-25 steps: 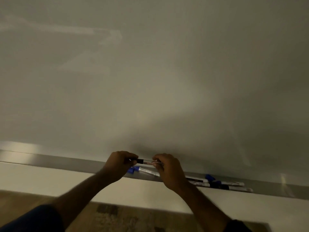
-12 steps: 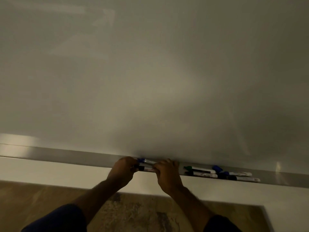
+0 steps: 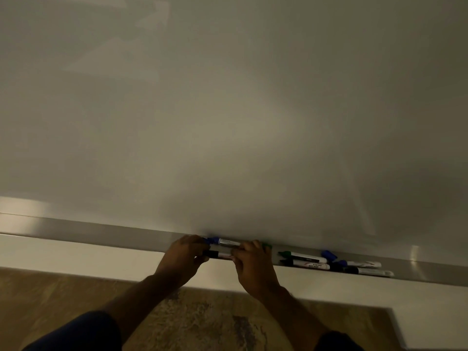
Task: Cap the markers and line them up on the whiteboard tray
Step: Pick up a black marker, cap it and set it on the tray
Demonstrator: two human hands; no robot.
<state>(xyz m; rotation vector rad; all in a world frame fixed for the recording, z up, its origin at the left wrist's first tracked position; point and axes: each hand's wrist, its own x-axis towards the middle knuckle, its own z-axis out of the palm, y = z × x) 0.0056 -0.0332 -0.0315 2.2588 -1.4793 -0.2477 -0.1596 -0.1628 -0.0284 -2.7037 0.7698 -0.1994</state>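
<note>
- The step in hand looks like setting a black-capped marker (image 3: 219,254) down on the whiteboard tray (image 3: 106,233). To do it well, I would keep the barrel parallel to the tray's front lip and lower both ends together so it neither rolls nor tips off the edge.
- Before letting go, a light push of cap against barrel would confirm the cap is seated; whether it has clicked home cannot be told in this dim light.
- The blue-capped marker (image 3: 224,241) lies on the tray just behind the held one, against the board. It makes a ready guide: lay the held marker alongside or in line with it.
- The left hand (image 3: 183,257) is closed on the cap end of the black-capped marker, fingers curled under, at the tray's front edge.
- The right hand (image 3: 250,260) grips the other end of the same marker, knuckles up, thumb side toward the left hand.
- Both forearms rise from below and converge on the tray, wrists slightly bent back.
- Further right along the tray, a loose cluster awaits lining up: a green-capped marker (image 3: 302,255), another dark-capped marker (image 3: 306,265), and more beyond.
</note>
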